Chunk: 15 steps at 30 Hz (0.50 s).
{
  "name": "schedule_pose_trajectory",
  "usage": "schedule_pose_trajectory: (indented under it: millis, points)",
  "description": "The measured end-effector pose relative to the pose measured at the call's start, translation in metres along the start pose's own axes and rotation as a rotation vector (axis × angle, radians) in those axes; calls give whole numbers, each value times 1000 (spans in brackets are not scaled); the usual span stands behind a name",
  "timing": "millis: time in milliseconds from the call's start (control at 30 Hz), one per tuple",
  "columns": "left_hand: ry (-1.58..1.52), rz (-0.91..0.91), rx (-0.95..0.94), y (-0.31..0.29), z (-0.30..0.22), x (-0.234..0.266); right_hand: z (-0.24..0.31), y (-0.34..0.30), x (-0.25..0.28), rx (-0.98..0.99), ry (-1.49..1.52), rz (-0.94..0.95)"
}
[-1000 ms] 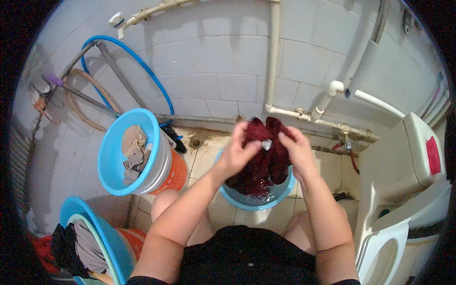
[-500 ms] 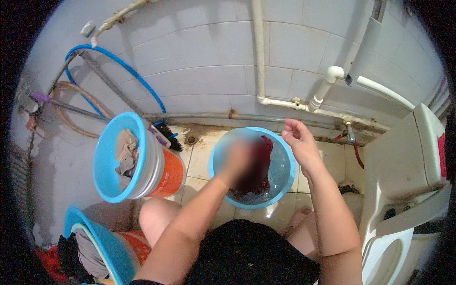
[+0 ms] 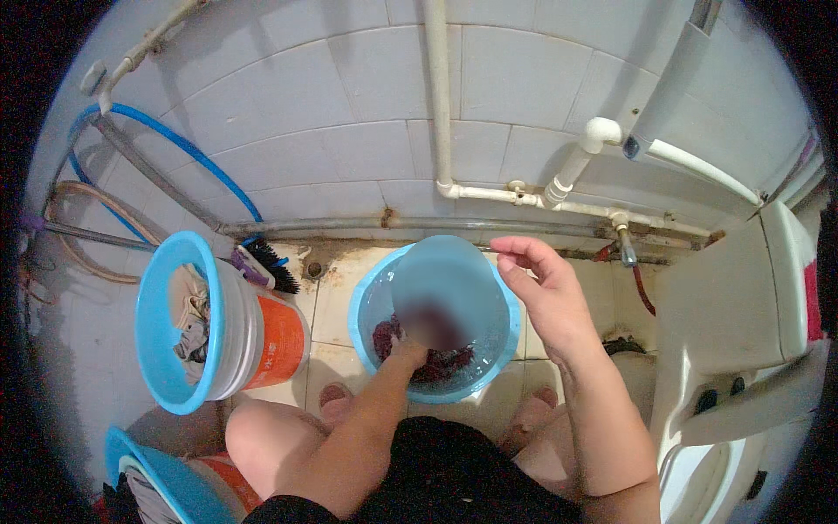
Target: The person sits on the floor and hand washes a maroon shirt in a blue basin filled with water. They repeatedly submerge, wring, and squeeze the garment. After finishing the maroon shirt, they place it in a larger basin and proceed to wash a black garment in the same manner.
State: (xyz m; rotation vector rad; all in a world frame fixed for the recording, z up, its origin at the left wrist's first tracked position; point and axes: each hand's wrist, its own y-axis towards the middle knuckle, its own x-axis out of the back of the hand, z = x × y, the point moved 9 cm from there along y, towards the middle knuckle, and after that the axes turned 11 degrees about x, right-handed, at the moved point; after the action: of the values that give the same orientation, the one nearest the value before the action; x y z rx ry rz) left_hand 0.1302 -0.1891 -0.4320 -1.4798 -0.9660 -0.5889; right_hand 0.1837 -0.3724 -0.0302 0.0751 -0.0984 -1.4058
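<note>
A light blue basin (image 3: 360, 356) with water in it stands on the floor in front of me. Dark red cloth (image 3: 443, 362) lies bunched and wet toward its near side. My left hand (image 3: 408, 342) reaches down into the basin onto this cloth; a blurred patch covers its fingers, so their grip cannot be made out. Over the basin's right rim, my right hand (image 3: 548, 301) is raised with bent fingers, thumb apart, and nothing in it.
To the left, a blue basin (image 3: 150, 380) holding clothes (image 3: 192, 323) sits on an orange-and-white bucket (image 3: 281, 341). Another blue basin (image 3: 166, 467) with clothes is nearer me. A black brush (image 3: 278, 266) lies behind the bucket. A toilet (image 3: 733, 306) stands at right, pipes (image 3: 489, 194) along the wall.
My left hand has moved lower and nearer me in the basin, and the red cloth is now bunched lower. My right hand stays raised. The whole view has shifted, moving the surroundings leftward.
</note>
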Motion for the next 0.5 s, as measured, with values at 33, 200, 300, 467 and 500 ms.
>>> schedule_pose_trajectory:
  millis: [33,200,300,467,500]
  points:
    - [10,-34,11,-5,-1,6,3,0,0,16,19,-2]
    - [-321,-149,72,-73,-16,121,15,-3,-6,55,5,41]
    - [-593,-255,49,-108,-28,206,14,-5,3,99,10,28]
    - [-1082,-601,-241,-160,-16,321,1,-10,6,74,-30,25]
    - [-955,-640,-211,-177,-22,346,-1,-12,9,71,-65,22]
